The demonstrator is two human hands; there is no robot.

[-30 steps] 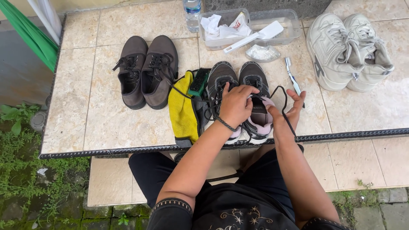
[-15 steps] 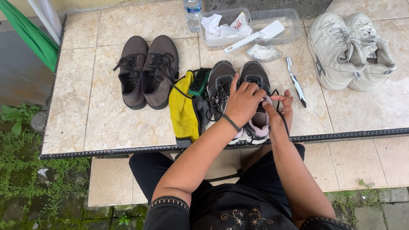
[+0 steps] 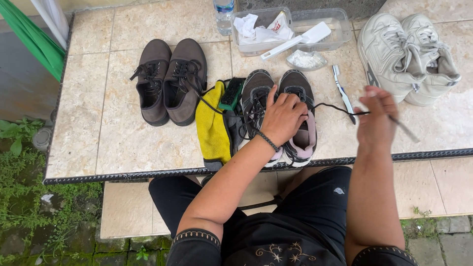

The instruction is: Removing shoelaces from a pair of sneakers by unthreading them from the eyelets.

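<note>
The left hand (image 3: 283,116) lies flat on the right shoe (image 3: 300,118) of the dark pair, near the front edge of the table (image 3: 123,143); its fingers (image 3: 290,106) are curled over the tongue and press the shoe down, not closed around anything. The right hand (image 3: 377,118) is raised to the right of this shoe, well apart from it, and its fingers (image 3: 382,101) are pinched on the black lace (image 3: 335,107), though the hand is blurred, so the exact grip I cannot tell fully. The lace runs as a stretched line from the eyelets under the left fingers, out to the right and a little toward the person, up to the right fingers; so its long axis is nearly across the table, while the long axis of the shoe points away from the person. A toothbrush (image 3: 342,93) lies just behind the lace, between both hands. The left shoe (image 3: 253,106) touches the held one on the side of the left thumb, and a yellow cloth (image 3: 212,125) is beside it. The right hand is the nearer one to the free end of the lace, the left one to its root
</note>
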